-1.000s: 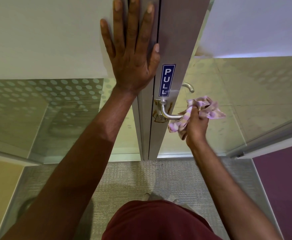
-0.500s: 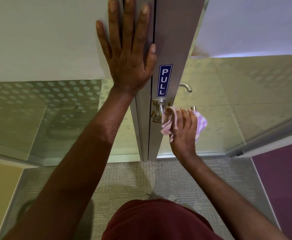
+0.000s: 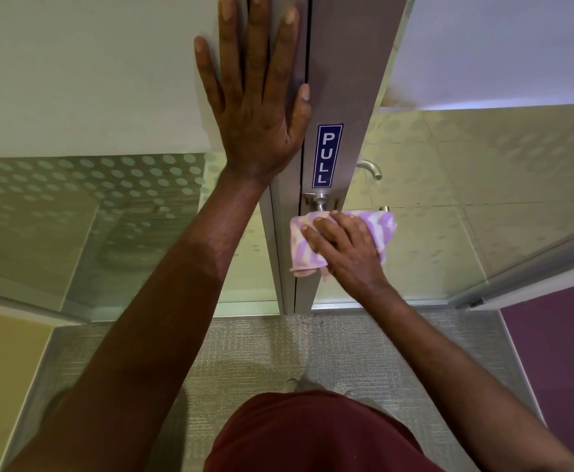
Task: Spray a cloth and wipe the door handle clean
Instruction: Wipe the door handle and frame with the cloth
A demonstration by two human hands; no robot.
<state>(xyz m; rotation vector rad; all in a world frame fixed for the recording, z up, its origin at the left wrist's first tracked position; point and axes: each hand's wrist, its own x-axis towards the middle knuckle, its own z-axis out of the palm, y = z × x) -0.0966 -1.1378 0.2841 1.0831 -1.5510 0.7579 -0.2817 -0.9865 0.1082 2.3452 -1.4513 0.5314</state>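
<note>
- Right hand (image 3: 350, 253) closed over cloth (image 3: 382, 226), fingers (image 3: 316, 235) curled across the top; cloth wrapped around door handle (image 3: 320, 202), covering the lever from near its base to near its tip.
- Handle mounted on metal door edge (image 3: 343, 80), just below the PULL sticker (image 3: 326, 155); only the base and a bare tip at the far end showing past the cloth.
- Left hand (image 3: 258, 107) flat and spread wide against the door frame (image 3: 278, 233), holding nothing, apparently bracing.
- Risk: downward pressure through the cloth likely to depress the lever and release the latch; door could swing if the brace slackens.
- Risk: cloth bunched and hanging loose below the hand; could slide off the smooth lever during a stroke and leave the hand on bare metal.
- Risk: base plate and exposed tip liable to be missed if strokes stay along the middle of the lever.
- Risk: left thumb lying along the gap between frame and door; pinch possible should the door shift.
- Dampness of cloth not discernible; a dry cloth would smear rather than clean.
- Second handle (image 3: 371, 167) on far side, apart from the cloth.
</note>
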